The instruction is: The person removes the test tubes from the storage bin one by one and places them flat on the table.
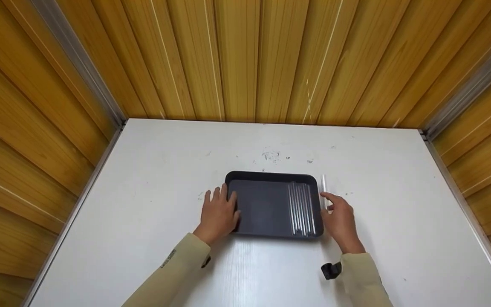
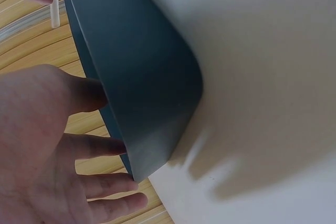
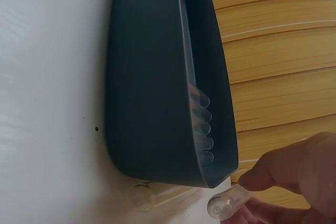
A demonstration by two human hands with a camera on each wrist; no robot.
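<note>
A dark grey rectangular tray (image 1: 262,236) lies on the white table, with several clear test tubes (image 1: 301,209) side by side along its right end. My left hand (image 1: 218,213) rests over the tray's left rim, fingers spread and fairly straight, the thumb reaching inside. Just outside the right wall, my right hand (image 1: 338,215) pinches a clear test tube (image 3: 226,204) between thumb and fingers; its rounded end shows in the right wrist view. Another clear tube shape (image 3: 140,196) appears low beside the tray's wall there. The left wrist view also shows the held tube (image 2: 55,3).
The white table (image 1: 164,170) carries a few dark scuffs (image 1: 271,156) beyond the tray. Yellow wood-patterned panels (image 1: 237,59) wall it in at the back and both sides. A black wrist device (image 1: 330,270) sits at my right sleeve.
</note>
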